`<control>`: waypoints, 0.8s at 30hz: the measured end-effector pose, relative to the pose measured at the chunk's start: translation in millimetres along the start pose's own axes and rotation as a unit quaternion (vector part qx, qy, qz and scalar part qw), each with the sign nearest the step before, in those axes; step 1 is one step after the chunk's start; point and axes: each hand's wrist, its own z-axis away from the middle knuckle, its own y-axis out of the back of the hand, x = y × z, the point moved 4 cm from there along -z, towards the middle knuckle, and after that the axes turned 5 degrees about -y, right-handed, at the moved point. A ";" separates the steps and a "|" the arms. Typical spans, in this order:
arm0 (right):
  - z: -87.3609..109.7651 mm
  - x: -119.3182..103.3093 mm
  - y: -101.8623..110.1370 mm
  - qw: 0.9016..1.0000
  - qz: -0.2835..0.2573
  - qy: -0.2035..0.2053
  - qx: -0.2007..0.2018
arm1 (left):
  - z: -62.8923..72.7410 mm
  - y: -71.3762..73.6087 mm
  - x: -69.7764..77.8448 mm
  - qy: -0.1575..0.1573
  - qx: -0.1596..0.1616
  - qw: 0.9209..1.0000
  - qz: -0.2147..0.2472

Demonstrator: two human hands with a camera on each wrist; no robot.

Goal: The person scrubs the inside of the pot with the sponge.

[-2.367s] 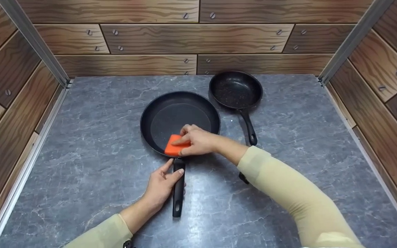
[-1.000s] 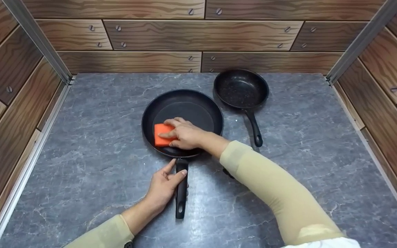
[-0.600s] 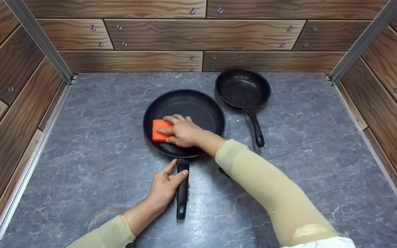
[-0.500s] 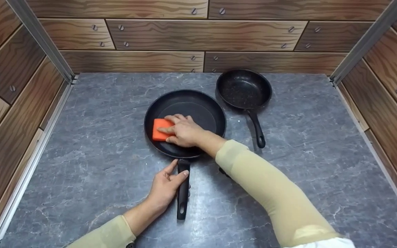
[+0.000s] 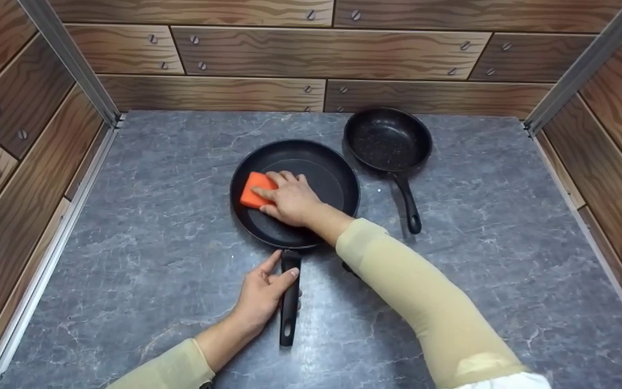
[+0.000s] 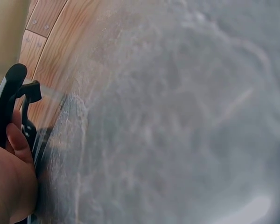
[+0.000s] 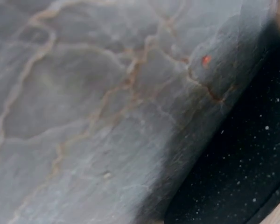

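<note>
A large black frying pan [image 5: 324, 175] stands on the table in the head view, its handle [image 5: 288, 319] toward me. My left hand [image 5: 259, 292] grips that handle close to the pan, thumb on top. Inside the pan, at its left side, my right hand [image 5: 295, 200] holds an orange sponge [image 5: 250, 195] down against the surface, fingers spread over it. In the left wrist view, part of my left hand [image 6: 11, 182] shows beside the black handle [image 6: 7, 107]. The right wrist view shows a speckled black pan wall [image 7: 238, 154]; neither the right hand nor the whole sponge is visible there.
A smaller speckled frying pan [image 5: 386, 143] stands behind and right of the large one, handle pointing toward me. The grey marbled table [image 5: 154, 216] is bounded by wood-patterned walls [image 5: 246, 51] at the back and both sides, with metal posts at the corners.
My right hand has slid the sponge from the pan's near edge by the handle up along its left inner side, tilting it slightly. The left hand keeps its grip. The head view has shifted a little.
</note>
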 end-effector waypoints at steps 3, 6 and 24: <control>-2.1 1.6 0.6 1.000 0.002 -0.015 -0.001 | 0.0 0.0 0.1 0.000 0.001 1.000 -0.001; -3.8 3.1 0.9 0.999 -0.004 -0.032 -0.003 | 0.1 0.2 0.0 -0.001 0.000 1.000 0.001; -6.4 28.5 3.0 0.994 -0.017 -0.112 0.006 | 0.7 0.1 -0.4 -0.010 0.008 1.000 0.003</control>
